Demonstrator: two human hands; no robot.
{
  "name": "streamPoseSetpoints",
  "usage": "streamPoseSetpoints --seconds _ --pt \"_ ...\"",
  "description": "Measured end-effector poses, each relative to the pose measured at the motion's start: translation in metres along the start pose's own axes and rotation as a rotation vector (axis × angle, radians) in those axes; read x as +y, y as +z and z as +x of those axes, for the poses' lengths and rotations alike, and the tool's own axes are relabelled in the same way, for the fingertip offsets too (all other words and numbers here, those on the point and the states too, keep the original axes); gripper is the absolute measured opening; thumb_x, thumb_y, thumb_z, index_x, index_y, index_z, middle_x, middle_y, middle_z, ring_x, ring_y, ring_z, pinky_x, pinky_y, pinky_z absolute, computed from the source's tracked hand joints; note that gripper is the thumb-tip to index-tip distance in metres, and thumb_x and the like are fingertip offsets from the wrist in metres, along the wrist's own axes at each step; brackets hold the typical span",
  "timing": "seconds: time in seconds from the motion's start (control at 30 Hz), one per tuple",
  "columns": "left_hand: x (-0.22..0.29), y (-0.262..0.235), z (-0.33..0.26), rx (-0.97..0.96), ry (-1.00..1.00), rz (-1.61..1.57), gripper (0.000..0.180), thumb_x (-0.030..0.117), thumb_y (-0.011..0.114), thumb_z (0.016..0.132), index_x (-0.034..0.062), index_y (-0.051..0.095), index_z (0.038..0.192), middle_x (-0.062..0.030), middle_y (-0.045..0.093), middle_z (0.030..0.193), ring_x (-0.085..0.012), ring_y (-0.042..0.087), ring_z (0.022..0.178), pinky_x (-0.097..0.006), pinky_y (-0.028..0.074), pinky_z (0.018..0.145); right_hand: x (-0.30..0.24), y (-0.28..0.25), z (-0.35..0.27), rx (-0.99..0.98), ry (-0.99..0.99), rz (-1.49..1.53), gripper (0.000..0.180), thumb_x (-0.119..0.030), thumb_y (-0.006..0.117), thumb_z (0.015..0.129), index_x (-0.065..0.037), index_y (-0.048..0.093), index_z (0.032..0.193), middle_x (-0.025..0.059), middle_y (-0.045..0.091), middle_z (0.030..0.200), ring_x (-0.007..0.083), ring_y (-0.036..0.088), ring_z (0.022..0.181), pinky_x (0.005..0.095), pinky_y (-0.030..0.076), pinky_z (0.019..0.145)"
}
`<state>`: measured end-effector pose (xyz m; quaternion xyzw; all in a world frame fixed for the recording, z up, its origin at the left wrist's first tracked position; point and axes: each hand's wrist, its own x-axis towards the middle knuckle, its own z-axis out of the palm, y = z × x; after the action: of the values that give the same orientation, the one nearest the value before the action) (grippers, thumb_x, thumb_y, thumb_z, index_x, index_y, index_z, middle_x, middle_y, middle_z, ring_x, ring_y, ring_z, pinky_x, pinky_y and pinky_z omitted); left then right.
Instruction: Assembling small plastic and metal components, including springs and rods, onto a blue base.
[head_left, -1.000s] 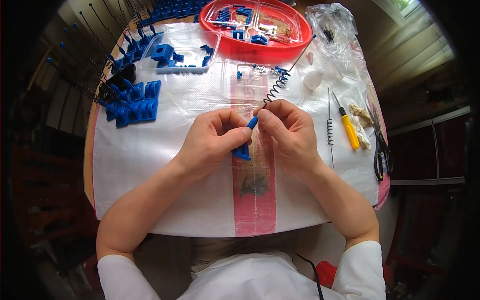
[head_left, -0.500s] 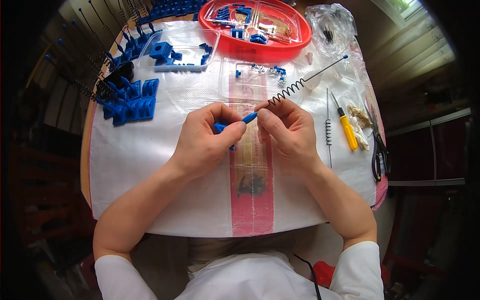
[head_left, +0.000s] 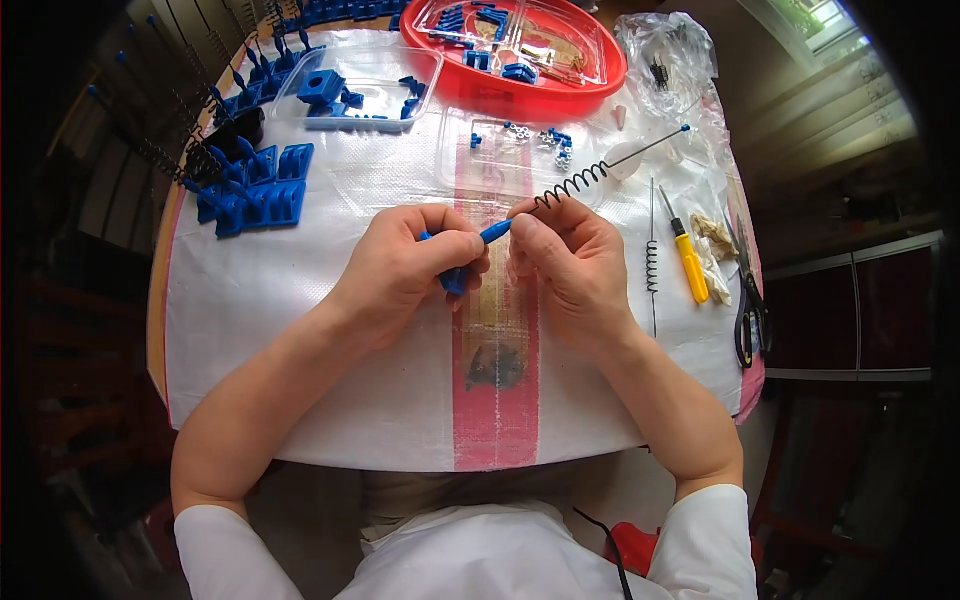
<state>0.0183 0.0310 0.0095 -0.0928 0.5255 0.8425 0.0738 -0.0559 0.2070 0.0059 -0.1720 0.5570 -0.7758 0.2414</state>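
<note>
My left hand (head_left: pixel 405 258) is closed on a blue plastic part (head_left: pixel 455 280), whose slim tapered end points up and right toward the other hand. A black wire spring (head_left: pixel 572 187) with a straight tip and a small blue bead (head_left: pixel 686 128) is pinched near its lower end by my right hand (head_left: pixel 570 255). The spring's lower end meets the tapered blue end at my right fingertips; the joint itself is hidden by the fingers. Both hands are over the middle of the table, above the pink stripe of the white sheet (head_left: pixel 300 380).
To the right lie another wire spring (head_left: pixel 652 265), a yellow-handled screwdriver (head_left: pixel 690 265) and black scissors (head_left: pixel 748 320). Blue assemblies (head_left: pixel 260 205) stand at the left. Behind are a clear tub (head_left: pixel 425 115), a clear lid (head_left: pixel 450 160) with small parts, a red basin (head_left: pixel 590 105) and a plastic bag (head_left: pixel 665 45).
My left fingers have shifted on the blue part, and more of its body shows below them. My right hand still pinches the spring. The whole view has shifted slightly.
</note>
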Motion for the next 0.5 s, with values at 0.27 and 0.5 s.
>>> streamPoseSetpoints --seconds 0.27,0.5 --pt "-0.0018 -0.0027 0.0016 -0.085 -0.042 -0.083 0.013 0.016 0.063 0.091 0.0039 0.061 0.088 -0.0059 0.065 0.077 -0.0105 0.060 0.064 -0.026 0.047 0.055 -0.0009 -0.0001 0.0005 0.004 0.022 0.010 0.015 -0.014 0.067 0.094 0.000 0.065 0.099 0.0004 0.062 0.075 0.0057 0.056 0.064 0.0209 0.045 0.058" --pt "-0.0001 -0.0009 0.0010 -0.095 -0.061 -0.091 0.013 0.018 0.063 0.093 0.0049 0.060 0.091 -0.0057 0.065 0.081 -0.0098 0.060 0.068 -0.025 0.046 0.056 -0.0014 -0.0008 -0.0006 -0.023 0.075 0.012 0.017 -0.015 0.066 0.095 0.000 0.063 0.102 0.0010 0.062 0.076 0.0062 0.057 0.063 0.0211 0.046 0.057"
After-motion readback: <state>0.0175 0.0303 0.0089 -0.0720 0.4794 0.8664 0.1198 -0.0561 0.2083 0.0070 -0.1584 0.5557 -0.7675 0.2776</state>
